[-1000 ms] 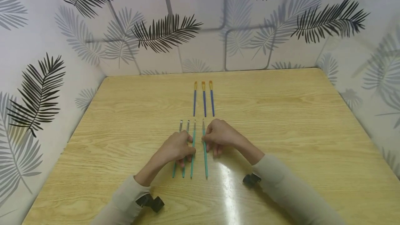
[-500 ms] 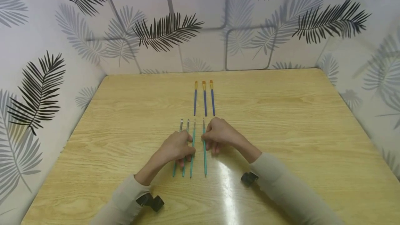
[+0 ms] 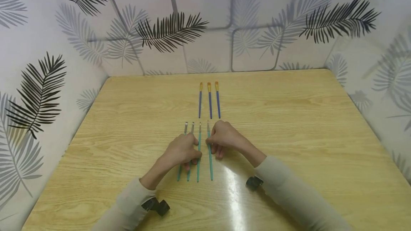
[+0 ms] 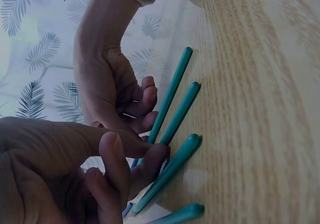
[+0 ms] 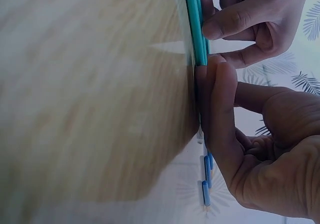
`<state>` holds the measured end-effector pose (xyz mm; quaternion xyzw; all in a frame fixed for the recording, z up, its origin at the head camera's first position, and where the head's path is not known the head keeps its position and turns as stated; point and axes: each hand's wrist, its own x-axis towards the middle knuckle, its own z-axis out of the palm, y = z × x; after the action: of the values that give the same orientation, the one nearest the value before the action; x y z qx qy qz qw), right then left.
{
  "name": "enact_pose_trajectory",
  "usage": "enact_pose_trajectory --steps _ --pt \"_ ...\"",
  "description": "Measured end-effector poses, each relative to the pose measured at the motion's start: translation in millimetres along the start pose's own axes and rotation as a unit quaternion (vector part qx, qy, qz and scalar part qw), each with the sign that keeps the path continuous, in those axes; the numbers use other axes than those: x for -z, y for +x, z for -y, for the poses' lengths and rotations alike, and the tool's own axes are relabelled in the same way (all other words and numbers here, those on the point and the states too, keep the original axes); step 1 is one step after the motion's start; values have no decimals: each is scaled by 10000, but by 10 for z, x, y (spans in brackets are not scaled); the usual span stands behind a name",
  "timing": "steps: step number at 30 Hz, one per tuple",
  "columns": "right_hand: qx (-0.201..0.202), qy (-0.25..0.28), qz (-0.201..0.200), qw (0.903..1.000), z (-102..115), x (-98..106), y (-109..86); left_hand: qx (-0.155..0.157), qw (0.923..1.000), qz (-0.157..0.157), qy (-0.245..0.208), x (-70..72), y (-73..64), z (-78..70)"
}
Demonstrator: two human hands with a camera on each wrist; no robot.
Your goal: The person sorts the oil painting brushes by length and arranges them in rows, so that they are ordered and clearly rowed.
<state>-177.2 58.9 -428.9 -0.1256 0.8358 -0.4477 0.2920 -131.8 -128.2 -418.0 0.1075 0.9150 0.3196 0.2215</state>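
Observation:
Side by side in the head view lie several teal-handled paintbrushes, tips pointing away from me. My left hand (image 3: 182, 149) pinches the third teal paintbrush (image 3: 198, 167) from the left between thumb and finger. It arches over the two left teal paintbrushes (image 3: 178, 174), hiding their middles. With thumb and fingertips, my right hand (image 3: 224, 136) grips the rightmost teal paintbrush (image 3: 210, 163) around its upper handle. A narrow gap separates the two held brushes. In the left wrist view the teal handle ends (image 4: 186, 96) fan out close over the wood.
Three blue-handled paintbrushes (image 3: 210, 104) with orange bristles lie in a row farther back. All are on a light wooden table (image 3: 289, 117), with leaf-patterned wall covering (image 3: 257, 38) behind and at both sides. A bright reflection (image 3: 233, 195) shows near the front.
The rear end of the brush in my left hand has swung slightly right. My right hand has shifted its brush a little left and away from me. The other brushes keep their places.

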Motion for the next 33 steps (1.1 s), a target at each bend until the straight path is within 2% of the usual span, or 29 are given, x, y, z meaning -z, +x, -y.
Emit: enact_pose_trajectory --steps 9,16,21,28,33 --pt "-122 -18 -33 9999 9 -14 18 -44 10000 -3 -22 2 -3 13" --pt "-133 -61 -10 9999 21 -6 14 179 9998 -30 -27 22 -1 14" --pt "-34 -125 50 9999 -1 -2 -30 196 9998 -46 -31 4 -11 27" --pt "57 -65 51 9999 -27 -7 -57 99 9998 -158 67 13 -68 57" --pt "244 -201 -61 9995 -62 15 -111 176 9993 -306 -152 63 -158 50"
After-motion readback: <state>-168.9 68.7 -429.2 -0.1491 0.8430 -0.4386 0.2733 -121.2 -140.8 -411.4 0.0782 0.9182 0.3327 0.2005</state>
